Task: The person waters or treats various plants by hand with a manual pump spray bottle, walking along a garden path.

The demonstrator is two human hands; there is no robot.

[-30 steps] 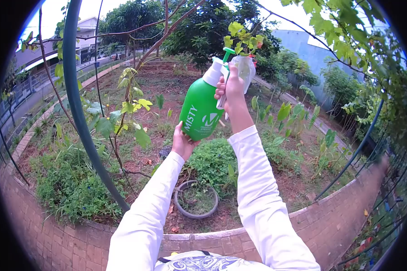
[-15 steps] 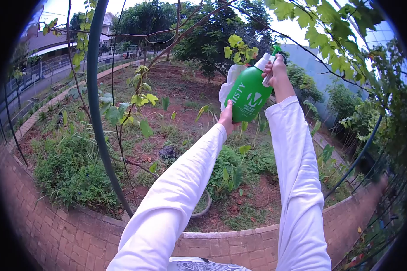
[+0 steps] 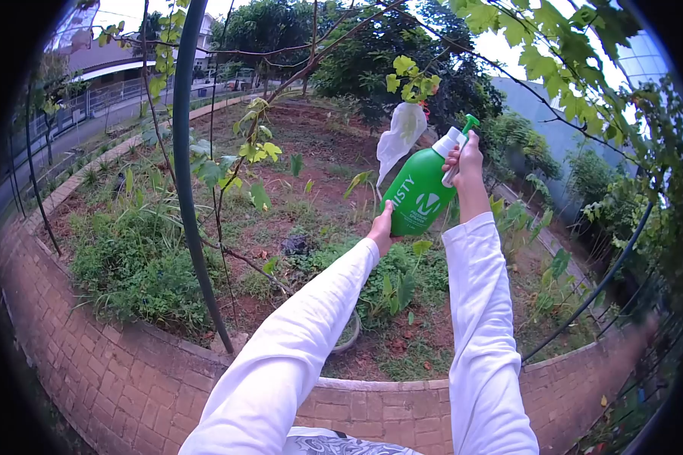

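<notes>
Held out in front of me at arm's length is a green pump spray bottle (image 3: 420, 189) with a white collar, a green plunger on top and "MISTY" printed on its side. It leans to the right. My left hand (image 3: 382, 230) supports it low on the left side, thumb on the front. My right hand (image 3: 467, 161) is wrapped round the white handle at the neck, below the plunger. Just behind the bottle, a white bag (image 3: 402, 138) hangs from the vine under some yellow-green leaves (image 3: 413, 80).
A curved dark green metal pole (image 3: 183, 144) rises at my left, with thin bare vine stems across it. Grape-like leaves (image 3: 539, 53) hang at upper right. Beyond a low kerb lies a garden bed (image 3: 319, 167) with weeds; brick paving (image 3: 129, 371) runs below.
The spray bottle and both hands have moved lower in view, and the bottle tilts further right. More of the white bag now shows above it. The whole view has shifted slightly.
</notes>
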